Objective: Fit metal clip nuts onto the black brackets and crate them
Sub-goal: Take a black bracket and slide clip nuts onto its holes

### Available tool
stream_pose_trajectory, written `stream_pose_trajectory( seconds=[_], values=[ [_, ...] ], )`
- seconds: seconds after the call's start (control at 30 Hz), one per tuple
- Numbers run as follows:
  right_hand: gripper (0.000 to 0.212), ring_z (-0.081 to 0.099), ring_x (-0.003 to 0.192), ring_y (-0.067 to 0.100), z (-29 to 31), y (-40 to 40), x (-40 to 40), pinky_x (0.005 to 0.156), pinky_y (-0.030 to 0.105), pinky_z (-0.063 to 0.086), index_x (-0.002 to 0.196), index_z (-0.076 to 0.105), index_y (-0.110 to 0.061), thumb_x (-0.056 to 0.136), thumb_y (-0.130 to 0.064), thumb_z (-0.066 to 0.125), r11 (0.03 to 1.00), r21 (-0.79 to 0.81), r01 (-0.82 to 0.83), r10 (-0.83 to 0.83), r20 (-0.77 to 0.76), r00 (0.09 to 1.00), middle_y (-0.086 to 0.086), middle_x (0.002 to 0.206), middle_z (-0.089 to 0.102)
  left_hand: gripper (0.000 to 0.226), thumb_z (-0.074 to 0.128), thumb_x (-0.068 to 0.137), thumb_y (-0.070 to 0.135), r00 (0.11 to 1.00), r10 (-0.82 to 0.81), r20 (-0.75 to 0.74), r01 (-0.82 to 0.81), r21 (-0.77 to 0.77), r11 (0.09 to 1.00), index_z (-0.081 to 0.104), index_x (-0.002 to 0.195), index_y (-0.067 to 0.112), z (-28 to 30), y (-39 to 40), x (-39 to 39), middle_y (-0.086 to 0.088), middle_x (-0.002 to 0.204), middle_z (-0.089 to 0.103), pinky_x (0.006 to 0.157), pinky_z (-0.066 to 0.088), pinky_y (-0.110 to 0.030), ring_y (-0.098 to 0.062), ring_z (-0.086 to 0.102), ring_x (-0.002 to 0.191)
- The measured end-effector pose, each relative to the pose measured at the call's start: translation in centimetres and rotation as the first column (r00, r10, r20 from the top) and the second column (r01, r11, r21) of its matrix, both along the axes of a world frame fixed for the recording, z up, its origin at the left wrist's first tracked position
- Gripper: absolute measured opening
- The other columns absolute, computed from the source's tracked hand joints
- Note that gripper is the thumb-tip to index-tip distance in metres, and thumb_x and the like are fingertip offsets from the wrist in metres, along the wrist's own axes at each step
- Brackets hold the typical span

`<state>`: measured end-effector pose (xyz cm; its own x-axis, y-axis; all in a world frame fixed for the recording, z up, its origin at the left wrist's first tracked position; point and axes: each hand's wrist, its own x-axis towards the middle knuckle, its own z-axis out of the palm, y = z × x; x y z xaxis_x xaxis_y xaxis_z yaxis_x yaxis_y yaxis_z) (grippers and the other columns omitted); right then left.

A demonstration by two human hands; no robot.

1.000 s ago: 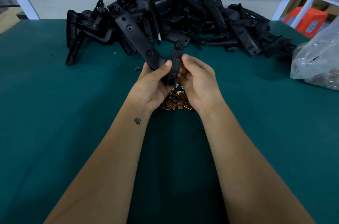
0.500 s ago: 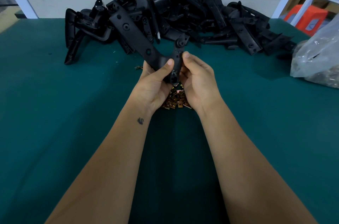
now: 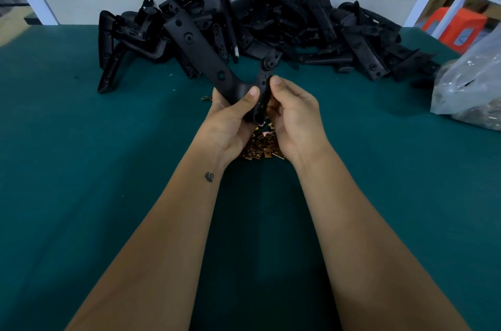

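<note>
I hold a black V-shaped bracket (image 3: 206, 59) upright above the green table, its long arm leaning up and left, its short arm rising at the centre. My left hand (image 3: 230, 124) grips the bend from the left, thumb across the front. My right hand (image 3: 294, 116) pinches the short arm from the right, fingertips at its lower end. A small pile of brass-coloured clip nuts (image 3: 261, 147) lies on the table under and between my hands, partly hidden. Whether a clip nut sits in my right fingers is hidden.
A big heap of black brackets (image 3: 284, 21) fills the back of the green table (image 3: 95, 168) against the wall. A clear plastic bag (image 3: 471, 89) lies at the right edge. An orange stool (image 3: 458, 27) stands beyond the table's right corner. One loose clip nut (image 3: 205, 98) lies left of my hands.
Both hands have lifted the bracket slightly and turned it, and my right thumb has slid up along the short arm.
</note>
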<state>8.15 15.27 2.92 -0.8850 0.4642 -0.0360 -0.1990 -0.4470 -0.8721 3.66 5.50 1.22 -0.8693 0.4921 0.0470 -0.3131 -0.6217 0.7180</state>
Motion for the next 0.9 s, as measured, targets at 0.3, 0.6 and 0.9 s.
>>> stream_pose_trajectory(
  seconds=[0.3, 0.6, 0.9],
  values=[
    [0.008, 0.057, 0.060, 0.008, 0.7, 1.9, 0.5, 0.061, 0.022, 0.050, 0.086, 0.071, -0.007, 0.092, -0.007, 0.065, 0.956, 0.285, -0.073, 0.050, 0.087, 0.995, 0.000, 0.068, 0.064, 0.035, 0.062, 0.088, 0.002, 0.998, -0.063, 0.017, 0.063, -0.037, 0.997, 0.053, 0.118, 0.019, 0.2, -0.7, -0.3, -0.007, 0.115, 0.072, 0.091, 0.057, -0.037, -0.021, 0.069, 0.107],
    [0.010, 0.057, 0.062, 0.008, 0.6, 3.0, 0.7, 0.060, 0.019, 0.047, 0.085, 0.070, -0.008, 0.091, -0.004, 0.064, 0.950, 0.244, -0.196, 0.167, 0.135, 0.977, 0.000, 0.069, 0.065, 0.028, 0.057, 0.091, -0.004, 0.993, -0.120, 0.010, 0.120, -0.036, 0.992, 0.057, 0.107, 0.019, 0.6, -1.3, -0.6, -0.003, 0.102, 0.075, 0.073, 0.057, -0.027, -0.017, 0.072, 0.096],
    [0.020, 0.050, 0.060, 0.007, -0.2, 1.5, 0.4, 0.061, 0.018, 0.044, 0.075, 0.068, -0.011, 0.092, -0.002, 0.062, 0.997, 0.071, -0.033, 0.031, 0.018, 0.999, -0.004, 0.065, 0.063, 0.034, 0.056, 0.096, -0.001, 0.996, -0.074, -0.046, 0.069, -0.097, 0.993, 0.046, 0.121, 0.019, 0.4, -0.4, 0.0, -0.006, 0.120, 0.068, 0.079, 0.057, -0.029, -0.019, 0.068, 0.107]
  ],
)
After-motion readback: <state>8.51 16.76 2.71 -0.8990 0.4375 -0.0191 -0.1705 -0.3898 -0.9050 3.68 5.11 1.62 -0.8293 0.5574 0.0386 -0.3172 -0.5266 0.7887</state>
